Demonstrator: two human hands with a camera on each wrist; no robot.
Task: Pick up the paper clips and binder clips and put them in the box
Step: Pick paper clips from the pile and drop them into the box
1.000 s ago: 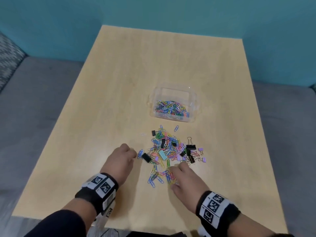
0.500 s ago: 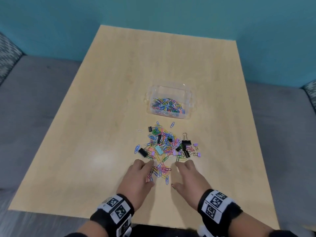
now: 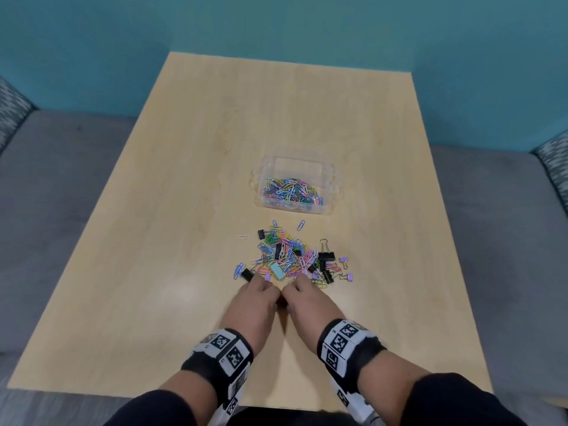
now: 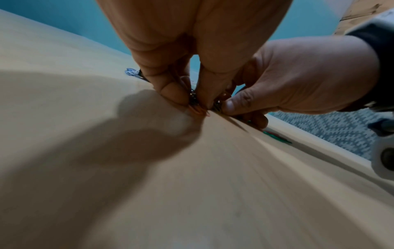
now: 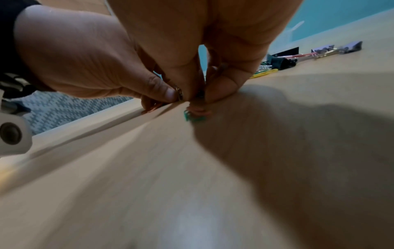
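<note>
A loose pile of coloured paper clips and black, purple and teal binder clips (image 3: 292, 256) lies on the wooden table (image 3: 184, 241), just in front of the clear plastic box (image 3: 296, 186), which holds many paper clips. My left hand (image 3: 270, 287) and right hand (image 3: 292, 287) meet at the pile's near edge, fingers curled down on the tabletop. In the left wrist view the left hand (image 4: 195, 102) pinches a bunch of paper clips between thumb and fingers. In the right wrist view the right hand (image 5: 199, 99) pinches clips too, with a green paper clip (image 5: 194, 117) sticking out beneath it.
Grey sofa cushions (image 3: 61, 195) flank the table, and a teal wall (image 3: 276, 26) stands behind it. One white paper clip (image 3: 242, 237) lies apart at the pile's left. Black binder clips (image 5: 281, 59) lie to the right of my right hand.
Both hands have closed in toward each other at the pile's near edge and gathered the nearest paper clips between their fingers. The rest of the pile and the box stay put.
</note>
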